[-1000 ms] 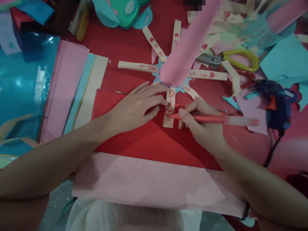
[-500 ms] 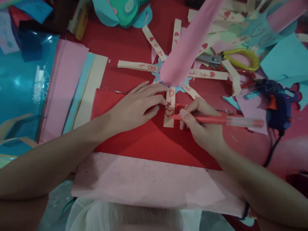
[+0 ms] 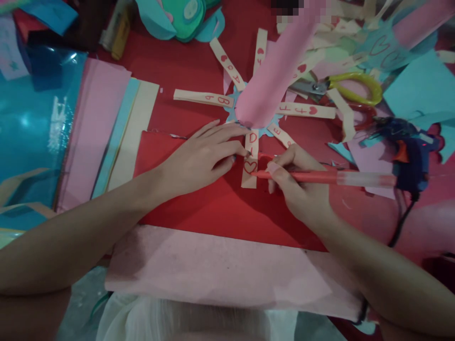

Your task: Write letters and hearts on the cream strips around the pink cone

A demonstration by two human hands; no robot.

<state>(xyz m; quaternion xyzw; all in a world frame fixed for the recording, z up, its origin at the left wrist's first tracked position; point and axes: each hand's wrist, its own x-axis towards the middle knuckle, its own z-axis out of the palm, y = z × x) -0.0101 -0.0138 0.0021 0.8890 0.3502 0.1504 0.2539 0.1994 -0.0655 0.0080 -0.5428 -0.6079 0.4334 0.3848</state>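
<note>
My right hand (image 3: 298, 182) grips a red pen (image 3: 316, 177), its tip at the lower edge of a heart outline on a cream paper strip (image 3: 249, 180). That strip carries a red "D" above the heart and points toward me. Fingers stretched, my left hand (image 3: 206, 154) lies flat beside it, fingertips touching the strip's upper part. Several lettered strips radiate from a scalloped blue paper piece (image 3: 232, 112), among them a "B b" strip (image 3: 204, 98) and an "f" strip (image 3: 307, 110). A rolled pink paper tube (image 3: 270, 76) rises from its middle and hides part of it.
Yellow-handled scissors (image 3: 355, 87) lie right of the strips, near a blue glue gun (image 3: 412, 156) with a black cord. Paper sheets (image 3: 94, 128) are stacked at left beside a shiny blue folder (image 3: 31, 123). Green paper shapes (image 3: 186, 19) sit at the back.
The pen and my right hand have shifted very slightly to the right. More of the heart's outline near its lower point is visible. My left hand stays in place.
</note>
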